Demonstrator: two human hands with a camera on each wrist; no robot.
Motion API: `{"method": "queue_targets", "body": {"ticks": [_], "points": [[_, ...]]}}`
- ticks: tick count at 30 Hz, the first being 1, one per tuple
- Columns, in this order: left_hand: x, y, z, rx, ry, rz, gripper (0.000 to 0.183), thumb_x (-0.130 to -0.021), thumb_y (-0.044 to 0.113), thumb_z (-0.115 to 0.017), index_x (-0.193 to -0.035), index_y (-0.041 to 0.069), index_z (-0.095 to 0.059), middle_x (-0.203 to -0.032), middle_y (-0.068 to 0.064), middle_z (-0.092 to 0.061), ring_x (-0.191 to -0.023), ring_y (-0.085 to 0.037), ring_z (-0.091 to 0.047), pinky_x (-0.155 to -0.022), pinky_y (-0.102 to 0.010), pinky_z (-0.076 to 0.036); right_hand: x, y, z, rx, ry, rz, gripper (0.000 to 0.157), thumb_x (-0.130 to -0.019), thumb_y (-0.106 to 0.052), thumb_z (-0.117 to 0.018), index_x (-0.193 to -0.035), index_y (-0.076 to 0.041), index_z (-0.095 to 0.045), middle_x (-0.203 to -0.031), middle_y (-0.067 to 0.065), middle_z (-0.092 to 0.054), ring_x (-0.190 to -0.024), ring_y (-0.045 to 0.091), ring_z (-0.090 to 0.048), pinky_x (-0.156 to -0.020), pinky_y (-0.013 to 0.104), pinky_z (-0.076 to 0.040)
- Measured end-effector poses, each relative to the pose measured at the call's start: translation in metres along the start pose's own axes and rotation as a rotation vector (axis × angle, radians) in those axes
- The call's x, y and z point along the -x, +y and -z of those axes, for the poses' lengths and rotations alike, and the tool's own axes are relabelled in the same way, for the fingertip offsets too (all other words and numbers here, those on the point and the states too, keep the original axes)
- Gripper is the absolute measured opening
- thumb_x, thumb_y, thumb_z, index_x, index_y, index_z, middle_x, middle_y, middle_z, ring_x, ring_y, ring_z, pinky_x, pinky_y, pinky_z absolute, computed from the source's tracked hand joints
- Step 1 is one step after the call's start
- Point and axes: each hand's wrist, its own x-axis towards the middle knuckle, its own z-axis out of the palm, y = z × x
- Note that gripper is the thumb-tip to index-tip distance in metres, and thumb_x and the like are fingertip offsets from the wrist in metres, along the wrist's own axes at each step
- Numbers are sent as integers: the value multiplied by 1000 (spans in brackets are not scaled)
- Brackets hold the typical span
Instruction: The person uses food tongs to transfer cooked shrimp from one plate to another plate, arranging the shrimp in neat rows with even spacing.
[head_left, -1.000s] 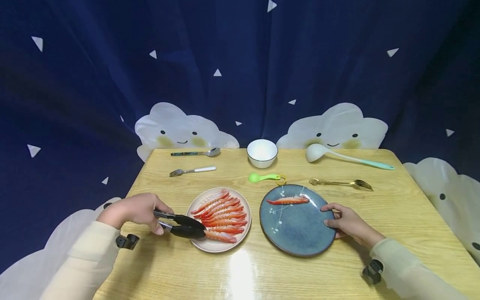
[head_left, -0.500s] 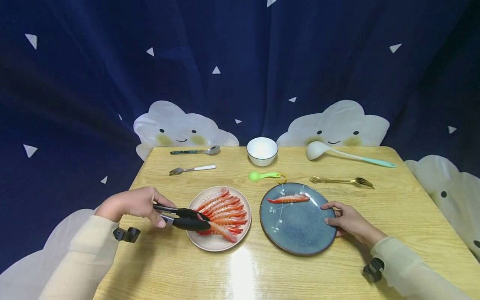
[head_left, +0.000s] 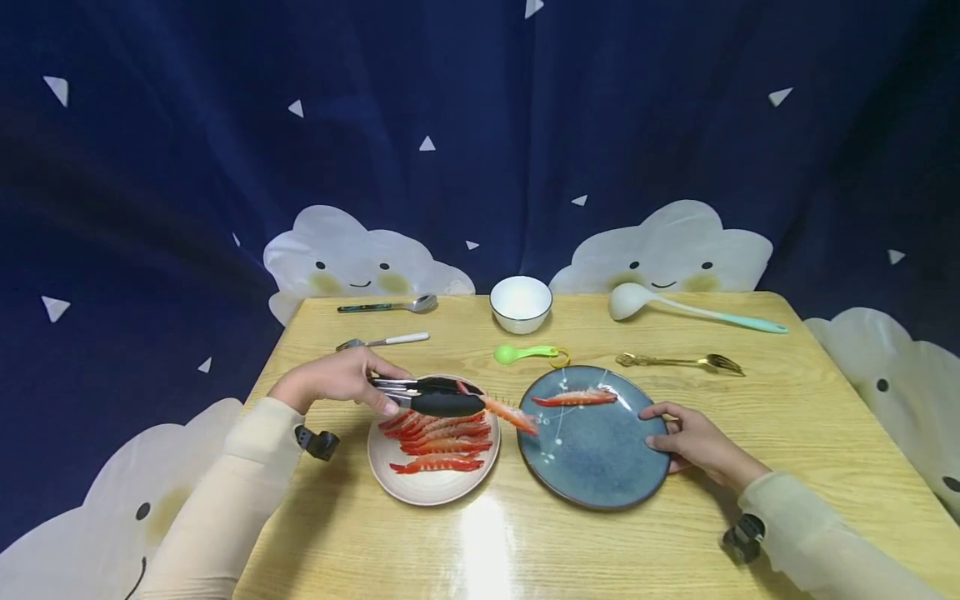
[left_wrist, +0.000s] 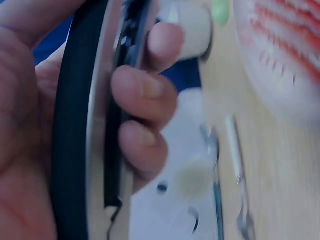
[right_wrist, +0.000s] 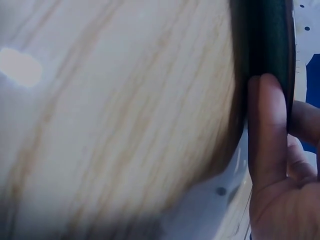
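1. Head view: the left hand (head_left: 341, 382) grips black-tipped silver metal tongs (head_left: 448, 406), narrowed on one slender red-and-white shrimp (head_left: 513, 415) protruding rightward. Judged light, perhaps slippery; best taken mid-body. Below the grip: a round pale-pink plate (head_left: 384, 467); right: a round blue glazed plate (head_left: 600, 462). Surface: yellowish wood-grain table (head_left: 405, 550); beyond, a navy cloud-print curtain (head_left: 480, 100).
2. Left wrist view: hand curled round the tongs; tips unseen.
3. Right wrist view: right hand (right_wrist: 280, 182) pinches the blue plate's rim; judged stiff, breakable.
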Motion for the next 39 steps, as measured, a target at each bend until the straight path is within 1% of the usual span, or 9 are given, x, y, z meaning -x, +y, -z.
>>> {"method": "queue_targets", "body": {"ticks": [3,6,12,13,16,22,27,31,39], "points": [[-24,5,-11,18,15,2,47,-67,22,-75,-111,11,-61,-98,-2,-63,-88,-19,-55,-76,-32,-43,1,1,-1,6,17,-8,47,-76,-7,-65,-118,-2,-45,-67,8,-45,-52,18,-54,-48,38,-48],[-44,15,-22,41,1,-40,47,-67,24,-75,-111,14,-61,-97,-1,-63,-90,-19,-57,-80,-33,-42,1,3,-2,10,36,-20,46,-76,-8,-66,-117,-4,-46,-66,8,-45,-51,17,-53,-47,36,-48],[-78,28,-44,-88,-24,0,54,-63,38,-75,-112,19,-61,-106,5,-60,-103,-9,-50,-88,-31,-37,2,4,-4,0,43,-26,46,-76,-8,-65,-117,-3,-46,-70,11,-52,-54,20,-57,-48,37,-48],[-84,25,-48,-123,-31,10,56,-62,42,-75,-111,22,-61,-106,9,-59,-102,-6,-49,-88,-28,-36,3,4,-4,-4,39,-23,46,-76,-7,-65,-117,-2,-45,-71,12,-53,-56,21,-57,-48,37,-48],[-95,27,-57,-192,-68,1,52,-63,40,-75,-110,21,-62,-104,10,-60,-101,-5,-50,-87,-26,-37,4,4,-4,-18,29,-24,47,-77,-8,-65,-118,-1,-44,-74,14,-56,-58,22,-59,-49,38,-49],[-102,37,-64,-406,-121,39,52,-62,46,-73,-108,25,-63,-104,12,-60,-99,-8,-51,-85,-26,-38,4,3,-4,-14,32,-16,46,-76,-7,-65,-117,-1,-44,-71,13,-54,-55,21,-58,-48,37,-48],[-103,51,-62,-575,-122,92,60,-59,53,-71,-113,28,-60,-112,10,-56,-105,-16,-49,-87,-31,-37,3,2,-4,-15,43,-28,45,-76,-7,-65,-117,-3,-45,-71,12,-54,-56,21,-58,-48,37,-49],[-100,63,-57,-649,-108,111,63,-60,52,-72,-117,27,-57,-111,9,-57,-104,-17,-49,-86,-34,-38,2,3,-4,-14,38,-33,45,-77,-7,-64,-117,-4,-45,-75,14,-56,-58,21,-59,-49,37,-49],[-105,69,-60,-703,-81,58,59,-62,49,-71,-115,27,-59,-98,7,-62,-96,-16,-52,-81,-33,-40,1,4,-4,-17,49,-40,44,-76,-7,-65,-116,-4,-46,-74,14,-56,-57,22,-59,-48,37,-49]]}}
